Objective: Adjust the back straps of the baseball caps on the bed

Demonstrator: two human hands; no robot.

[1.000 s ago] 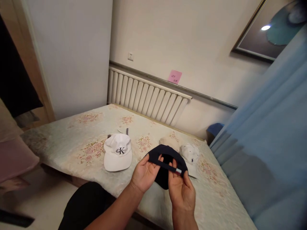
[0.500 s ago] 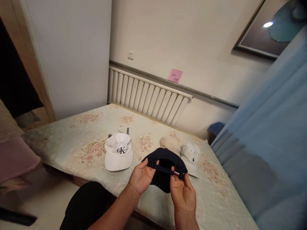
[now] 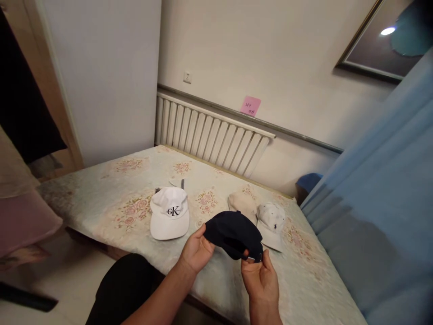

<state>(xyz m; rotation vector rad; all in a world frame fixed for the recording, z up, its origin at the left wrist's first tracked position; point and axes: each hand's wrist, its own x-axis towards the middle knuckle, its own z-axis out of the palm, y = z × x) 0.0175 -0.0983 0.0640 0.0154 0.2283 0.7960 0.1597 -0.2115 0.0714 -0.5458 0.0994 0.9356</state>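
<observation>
Both my hands hold a dark navy baseball cap above the near part of the bed, its rear opening and strap on the side facing me. My left hand is closed on the cap's left edge. My right hand pinches the strap end at the lower right. To the left, a white cap with black "CK" lettering lies on the bed. Behind the navy cap sit a beige cap, partly covered, and another white cap with a small dark emblem.
A flowered sheet covers the bed. Along the wall stands a white radiator with a pink note above it. A blue curtain hangs on the right. Clothes hang at the left.
The navy cap has tilted in my hands, so more of its crown shows and less of its inside and strap. The other caps lie as before; the view has shifted slightly.
</observation>
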